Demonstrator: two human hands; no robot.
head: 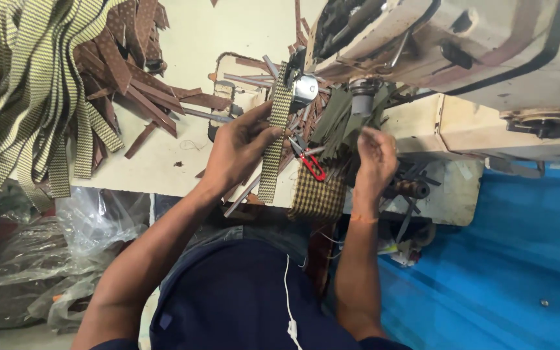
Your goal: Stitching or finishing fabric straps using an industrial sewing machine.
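Two hands [306, 152], perhaps one strap [275, 133]

A long woven strap [275, 139], yellow and dark in a fine check, is running upright from the sewing machine's foot down past the desk edge, lying flat, pinched at mid-length.

The person wears a dark navy top [254, 304] with short sleeves that leave both forearms bare, a thin orange band [363, 219] around the right wrist, and a white earphone cable [288, 291] hanging down the chest.
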